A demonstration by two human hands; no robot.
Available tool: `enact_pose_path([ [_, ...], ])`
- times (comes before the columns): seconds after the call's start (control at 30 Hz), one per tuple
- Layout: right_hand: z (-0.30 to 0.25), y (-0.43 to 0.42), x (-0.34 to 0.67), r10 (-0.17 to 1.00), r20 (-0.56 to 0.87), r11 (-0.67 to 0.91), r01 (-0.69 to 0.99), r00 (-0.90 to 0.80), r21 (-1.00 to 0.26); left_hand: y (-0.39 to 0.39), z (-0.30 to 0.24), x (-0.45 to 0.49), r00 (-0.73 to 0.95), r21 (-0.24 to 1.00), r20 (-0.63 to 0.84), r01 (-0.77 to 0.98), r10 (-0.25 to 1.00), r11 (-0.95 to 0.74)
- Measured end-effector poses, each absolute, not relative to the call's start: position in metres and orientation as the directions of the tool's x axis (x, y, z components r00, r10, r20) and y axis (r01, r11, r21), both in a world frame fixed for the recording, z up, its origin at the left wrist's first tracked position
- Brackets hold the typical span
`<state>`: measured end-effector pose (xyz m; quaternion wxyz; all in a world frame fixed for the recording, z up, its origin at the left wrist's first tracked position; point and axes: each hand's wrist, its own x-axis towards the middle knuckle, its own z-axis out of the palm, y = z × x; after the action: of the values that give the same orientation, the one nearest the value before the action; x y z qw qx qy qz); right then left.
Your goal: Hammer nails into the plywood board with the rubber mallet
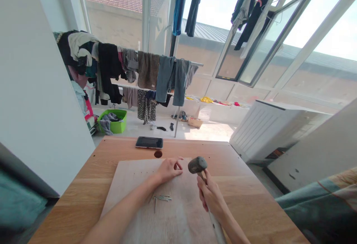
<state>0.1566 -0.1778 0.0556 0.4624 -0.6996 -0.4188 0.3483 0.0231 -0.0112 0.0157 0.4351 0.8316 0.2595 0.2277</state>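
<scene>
Left hand [170, 169] at the board [178, 220]; hammer [197, 165] just to its right, head apart from the fingertips.
Left fingers curl toward the thumb; cannot tell whether they pinch anything. Right hand [210, 194] wraps the hammer's handle, long axis running away from the person, leaning left. Loose nails [163, 198] lie nearward of the left hand, the closer one; tabletop [245, 192] beneath.
</scene>
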Motion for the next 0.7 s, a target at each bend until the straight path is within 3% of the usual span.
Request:
enact_pose_path([
  [0.17,0.040,-0.195,0.156,0.893,-0.176,-0.307,0.276,0.413,-0.911,-0.008,0.041,-0.011,0.803,0.733,0.123,0.322,0.583,-0.599],
  [0.37,0.019,-0.200,0.157,0.900,-0.157,-0.312,0.350,0.406,-0.883,-0.041,0.067,-0.058,0.946,0.492,-0.142,0.323,0.292,-0.809],
  [0.57,0.013,-0.200,0.158,0.895,-0.150,-0.309,0.340,0.421,-0.888,-0.071,0.072,-0.050,0.931,0.248,-0.205,0.347,0.302,-0.904],
  [0.7,0.012,-0.201,0.157,0.897,-0.134,-0.286,0.321,0.421,-0.903,-0.067,0.076,-0.051,0.936,0.290,-0.184,0.343,0.300,-0.894],
])
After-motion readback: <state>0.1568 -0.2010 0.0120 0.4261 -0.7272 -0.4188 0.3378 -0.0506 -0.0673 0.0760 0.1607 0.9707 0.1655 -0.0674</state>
